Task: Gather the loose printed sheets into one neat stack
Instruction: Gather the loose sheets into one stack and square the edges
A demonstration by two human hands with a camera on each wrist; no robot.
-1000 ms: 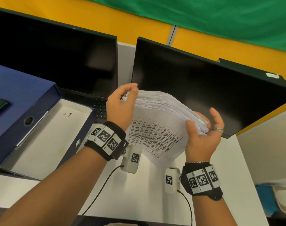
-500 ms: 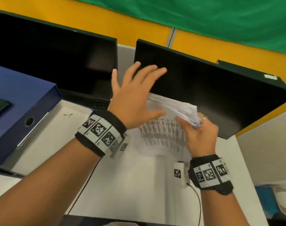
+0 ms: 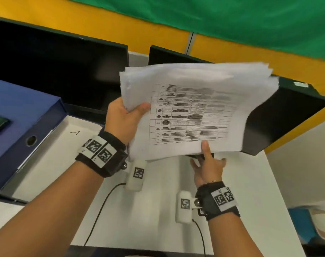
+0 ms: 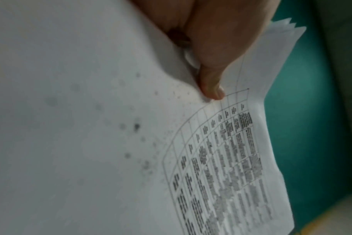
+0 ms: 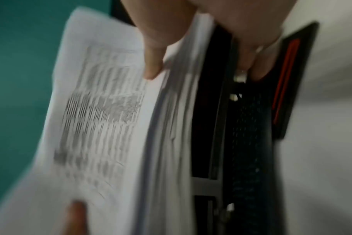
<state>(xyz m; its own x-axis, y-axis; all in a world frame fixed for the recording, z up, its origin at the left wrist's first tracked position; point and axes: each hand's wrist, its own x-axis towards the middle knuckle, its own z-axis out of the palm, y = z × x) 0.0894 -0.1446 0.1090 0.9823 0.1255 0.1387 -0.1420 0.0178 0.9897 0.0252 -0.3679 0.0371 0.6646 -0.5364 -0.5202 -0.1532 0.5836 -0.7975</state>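
A thick stack of printed sheets (image 3: 195,108) is held up in the air in front of the monitors, with a table-printed page facing me. My left hand (image 3: 128,112) grips its left edge, thumb on the top page and fingers hidden behind. In the left wrist view the thumb (image 4: 211,89) presses on the printed sheets (image 4: 221,167). My right hand (image 3: 208,160) holds the lower edge, thumb on the page. In the right wrist view the stack (image 5: 171,127) runs between its thumb and its fingers (image 5: 251,60). The far corners are fanned and uneven.
Two black monitors (image 3: 56,71) (image 3: 287,117) stand at the back of the white table (image 3: 250,201). An open blue box file (image 3: 24,115) with a white inside lies at the left. A black monitor base with a red stripe (image 5: 287,79) sits under the right hand.
The left hand, open and lifted half a second ago, now grips the stack's left edge. The stack has risen and turned its printed face toward me. The right hand has shifted to the lower edge.
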